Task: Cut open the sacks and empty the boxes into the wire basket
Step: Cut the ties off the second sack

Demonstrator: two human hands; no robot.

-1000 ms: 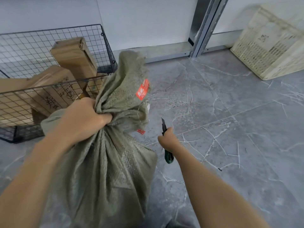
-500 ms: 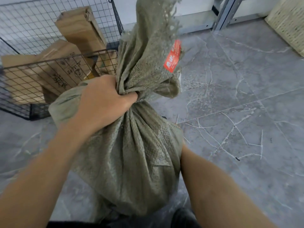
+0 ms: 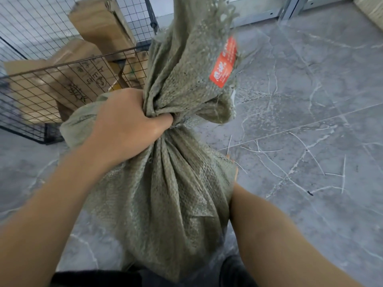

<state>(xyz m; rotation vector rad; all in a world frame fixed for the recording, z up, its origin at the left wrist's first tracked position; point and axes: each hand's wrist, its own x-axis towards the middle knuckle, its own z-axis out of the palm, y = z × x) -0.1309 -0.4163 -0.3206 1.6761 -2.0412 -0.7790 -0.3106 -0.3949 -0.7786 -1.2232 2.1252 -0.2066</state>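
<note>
Grey-green woven plastic sack (image 3: 176, 193) held upright, just beside black wire basket (image 3: 62, 64) holding brown cardboard boxes (image 3: 99, 23) | left hand (image 3: 124, 123) clenched, fingers curled round neck | right hand behind sack, fingers untellable | advised: keep neck taut, cut away from fist

sack (image 3: 165, 193): grey-green, woven, upright, neck bunched tight
boxes (image 3: 101, 23): brown cardboard, piled inside the basket
wire basket (image 3: 72, 62): black, on the floor, left behind the sack
</note>
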